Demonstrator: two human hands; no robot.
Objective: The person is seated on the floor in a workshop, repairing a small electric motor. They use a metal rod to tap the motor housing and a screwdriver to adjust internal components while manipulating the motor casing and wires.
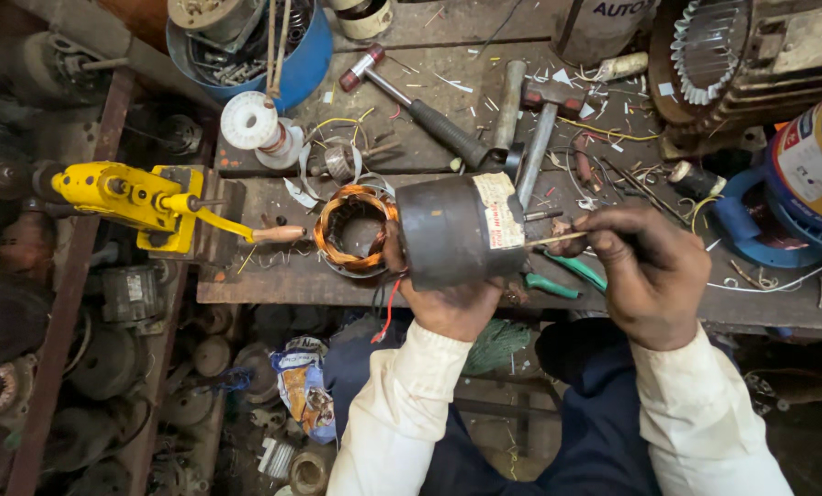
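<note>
Left hand (pixel 448 298) grips a dark motor body (pixel 457 230) from below, fingers wrapped round it, w/ copper coils (pixel 351 230) showing at its 9 o'clock end, above the bench (pixel 273 280) edge. Right hand (pixel 654 276) pinches a thin stick (pixel 553 240) pointing at the motor's 3 o'clock side. Hammer (pixel 429 115) lies at 12, green pliers (pixel 567 276) just under the stick.

vise (pixel 145 204) left of stator (pixel 448 230) | hammers (pixel 420 115) behind | pliers (pixel 558 276) right
</note>
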